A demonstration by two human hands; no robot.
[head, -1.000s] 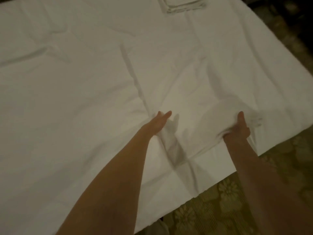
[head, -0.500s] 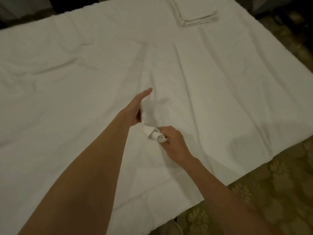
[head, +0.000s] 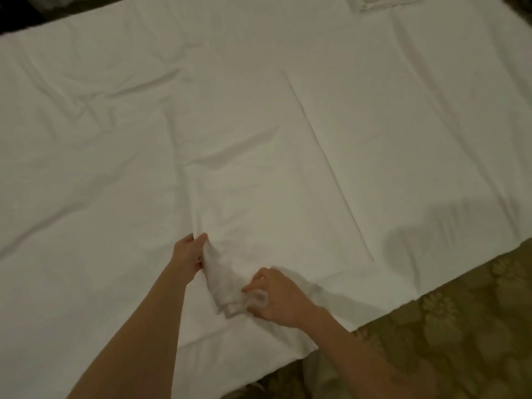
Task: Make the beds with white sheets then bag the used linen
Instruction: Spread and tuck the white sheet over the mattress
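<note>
- I see my left hand and right hand, fingers clamped on a bunched fold of the wide white cloth sheet.
- The sheet lies flat on the bed all around my fingers.

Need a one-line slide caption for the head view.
Both hands, left and right, bunch a white sheet spread over the bed.

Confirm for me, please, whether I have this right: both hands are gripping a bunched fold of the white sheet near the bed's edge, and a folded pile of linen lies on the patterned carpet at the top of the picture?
Nearly. The left hand and right hand do grip a bunched fold of the white sheet near the bed's edge. But the folded pile of linen lies on the bed at the top, not on the patterned carpet, as the head view shows.
</note>
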